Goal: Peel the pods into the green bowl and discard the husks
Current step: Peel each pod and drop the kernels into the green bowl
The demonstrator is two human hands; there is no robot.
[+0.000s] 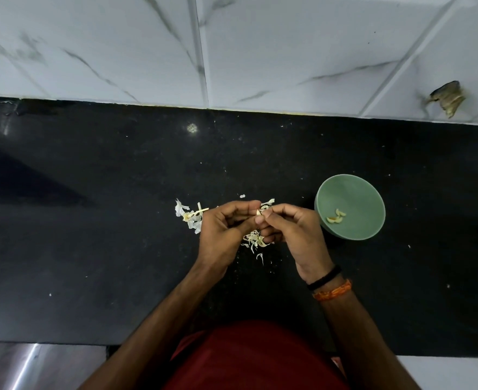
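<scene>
kitchen | black stone counter (91, 220) | marbled wall tiles (288, 52)

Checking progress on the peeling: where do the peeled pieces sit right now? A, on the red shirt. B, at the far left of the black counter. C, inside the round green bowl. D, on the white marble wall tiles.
C: a few pale peeled pieces lie on the bottom of the round green bowl, right of both hands.

glossy black stone counter (91, 220)
</scene>
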